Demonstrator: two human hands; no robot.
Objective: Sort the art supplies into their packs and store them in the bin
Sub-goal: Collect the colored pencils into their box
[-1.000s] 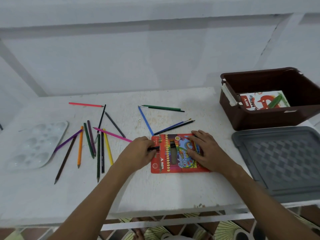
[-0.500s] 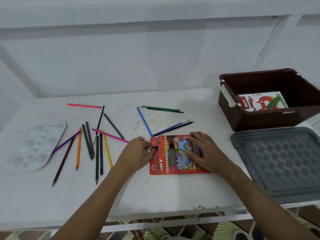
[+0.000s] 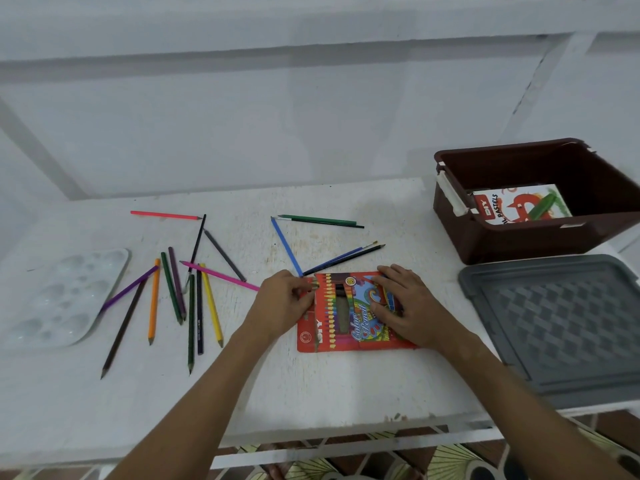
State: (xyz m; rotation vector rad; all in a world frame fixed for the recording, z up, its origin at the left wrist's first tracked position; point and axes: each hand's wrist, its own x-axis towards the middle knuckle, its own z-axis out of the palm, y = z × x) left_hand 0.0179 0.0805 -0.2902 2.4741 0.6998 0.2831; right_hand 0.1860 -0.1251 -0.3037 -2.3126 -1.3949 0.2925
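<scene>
Two hands point(image 3: 284, 303) point(image 3: 403, 306) press the red pencil pack point(image 3: 346, 317) flat

Pretty plain spot: worn white painted table point(image 3: 346, 386) with scuffed, chipped paint along its front edge, pale whitish wall point(image 3: 311, 116) behind with faint diagonal shadows, and patterned green-and-brown tiled floor point(image 3: 450, 459) peeking out underneath. Soft, even light.

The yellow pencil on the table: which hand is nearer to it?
Left. The left hand lies just right of the yellow pencil; the right hand rests farther right, across the colour pencil pack.
</scene>
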